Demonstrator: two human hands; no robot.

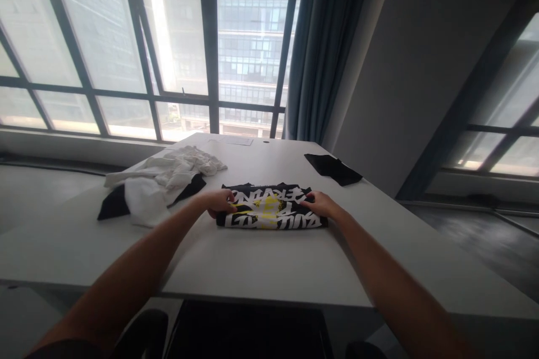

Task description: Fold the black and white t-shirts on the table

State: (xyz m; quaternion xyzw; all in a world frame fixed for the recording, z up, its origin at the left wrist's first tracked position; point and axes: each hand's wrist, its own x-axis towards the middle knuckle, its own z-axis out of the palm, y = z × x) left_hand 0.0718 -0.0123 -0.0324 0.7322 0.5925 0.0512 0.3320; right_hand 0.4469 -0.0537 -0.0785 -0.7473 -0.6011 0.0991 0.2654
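A black T-shirt (pixel 272 207) with white lettering and a yellow print lies folded into a wide, low bundle on the white table (pixel 269 269). My left hand (pixel 219 203) grips its left end, thumb on top and fingers partly hidden at the edge. At the opposite end, my right hand (pixel 319 205) holds the cloth in the same way, with fingertips over the print. The bundle rests on the tabletop between both hands.
To the left lies a heap of crumpled white clothing (pixel 168 174) with black cloth (pixel 113 202) under it. A folded black cloth (pixel 333 168) sits at the right edge. Behind the table are windows (pixel 252 50) and a blue curtain (pixel 320 50); a dark chair (pixel 248 331) stands in front.
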